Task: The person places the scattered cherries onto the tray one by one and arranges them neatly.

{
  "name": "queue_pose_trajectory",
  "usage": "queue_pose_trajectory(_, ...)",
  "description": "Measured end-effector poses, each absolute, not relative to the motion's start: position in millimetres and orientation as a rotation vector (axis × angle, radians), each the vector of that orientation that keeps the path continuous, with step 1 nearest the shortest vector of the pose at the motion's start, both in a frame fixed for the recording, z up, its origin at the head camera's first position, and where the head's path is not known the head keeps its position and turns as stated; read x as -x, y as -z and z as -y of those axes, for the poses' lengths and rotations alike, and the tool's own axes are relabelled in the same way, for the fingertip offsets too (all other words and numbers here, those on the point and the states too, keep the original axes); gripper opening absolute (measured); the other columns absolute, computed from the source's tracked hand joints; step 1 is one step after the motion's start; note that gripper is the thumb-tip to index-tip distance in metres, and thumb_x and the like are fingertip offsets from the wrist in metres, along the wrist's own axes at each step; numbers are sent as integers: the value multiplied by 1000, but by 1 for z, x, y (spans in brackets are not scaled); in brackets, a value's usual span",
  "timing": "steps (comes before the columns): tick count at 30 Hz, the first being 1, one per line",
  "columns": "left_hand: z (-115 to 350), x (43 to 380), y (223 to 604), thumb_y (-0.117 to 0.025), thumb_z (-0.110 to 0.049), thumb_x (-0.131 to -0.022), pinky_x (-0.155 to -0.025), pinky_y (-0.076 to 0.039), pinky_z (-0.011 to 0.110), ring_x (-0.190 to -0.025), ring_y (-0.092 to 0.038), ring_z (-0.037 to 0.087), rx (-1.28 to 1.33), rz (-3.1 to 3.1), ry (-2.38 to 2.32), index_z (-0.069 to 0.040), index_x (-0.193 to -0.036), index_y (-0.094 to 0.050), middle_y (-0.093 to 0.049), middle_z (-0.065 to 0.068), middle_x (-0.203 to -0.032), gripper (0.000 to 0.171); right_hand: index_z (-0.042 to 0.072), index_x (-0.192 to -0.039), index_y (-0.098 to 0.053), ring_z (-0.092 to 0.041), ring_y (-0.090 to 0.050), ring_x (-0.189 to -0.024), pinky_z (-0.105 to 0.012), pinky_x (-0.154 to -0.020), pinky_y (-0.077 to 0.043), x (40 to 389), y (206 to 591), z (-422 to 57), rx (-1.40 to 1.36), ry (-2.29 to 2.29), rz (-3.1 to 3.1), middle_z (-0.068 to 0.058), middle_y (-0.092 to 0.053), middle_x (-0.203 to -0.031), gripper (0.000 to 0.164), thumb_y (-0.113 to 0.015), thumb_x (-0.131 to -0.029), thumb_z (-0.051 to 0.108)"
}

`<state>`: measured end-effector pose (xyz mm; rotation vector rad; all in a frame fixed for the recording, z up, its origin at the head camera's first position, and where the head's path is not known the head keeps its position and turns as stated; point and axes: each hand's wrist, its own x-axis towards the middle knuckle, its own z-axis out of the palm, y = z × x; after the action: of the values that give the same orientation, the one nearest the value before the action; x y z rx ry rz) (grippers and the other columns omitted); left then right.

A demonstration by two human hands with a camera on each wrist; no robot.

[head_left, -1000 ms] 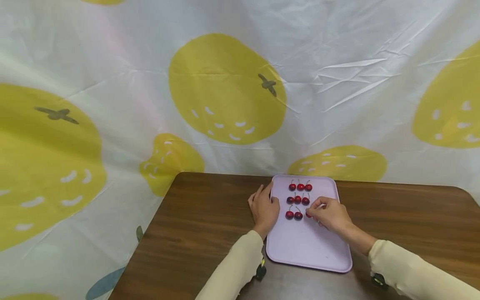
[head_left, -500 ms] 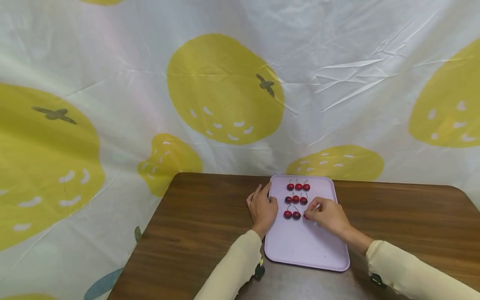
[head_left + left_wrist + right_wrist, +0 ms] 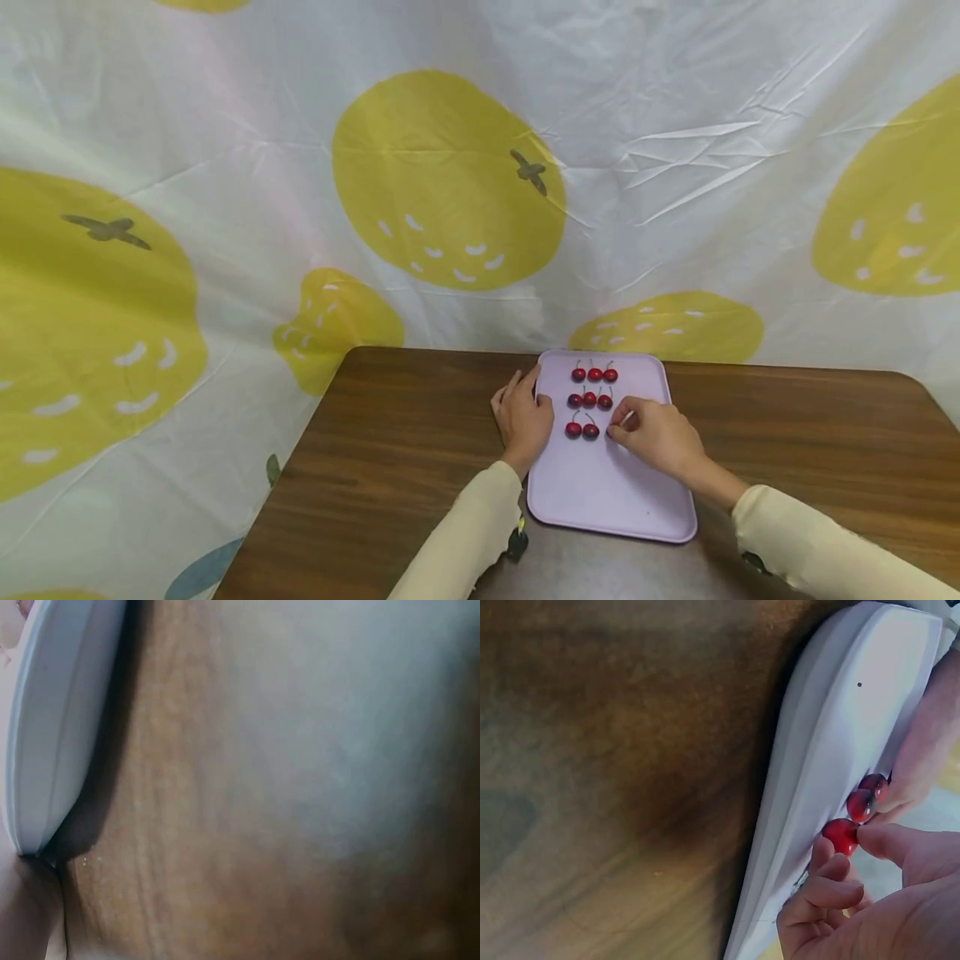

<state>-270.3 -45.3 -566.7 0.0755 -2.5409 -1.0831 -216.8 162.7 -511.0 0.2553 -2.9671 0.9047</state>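
Note:
A pale lilac tray (image 3: pixel 607 496) lies on the brown table, bearing small red cherries with stems in short rows. Three stand in the far row (image 3: pixel 595 375) and three in the middle row (image 3: pixel 589 400). Two cherries (image 3: pixel 582 430) sit side by side in the nearest row. My right hand (image 3: pixel 660 437) pinches another cherry (image 3: pixel 841 835) between thumb and fingers, just right of those two; in the head view my fingers mostly hide it. My left hand (image 3: pixel 527 425) rests along the tray's left rim, its thumb over the tray's inner side.
The wooden table (image 3: pixel 420 433) extends to both sides of the tray. Behind its far edge hangs a white cloth (image 3: pixel 262 208) printed with yellow fruit. Each cream sleeve (image 3: pixel 465 525) has a dark device at the wrist.
My right hand has shifted slightly, keeping its pinch on the cherry near the tray surface. The whole scene slides a little left in the head view. My left hand stays at the rim.

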Motion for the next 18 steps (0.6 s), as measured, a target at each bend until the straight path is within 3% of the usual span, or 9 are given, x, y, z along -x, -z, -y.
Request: queue_pose_trajectory(18,46,269,565,-64,-12,-99,-120,-32,48,-146,-56,24,-71,2542,1090,-18,-145,-67,-72,0,-140,46,17,-100,-78,-7,-58,-70,-28,-61,-44,215,518,-158,-504,-929,2800,4,-69,-81,14,-76,-87,10)
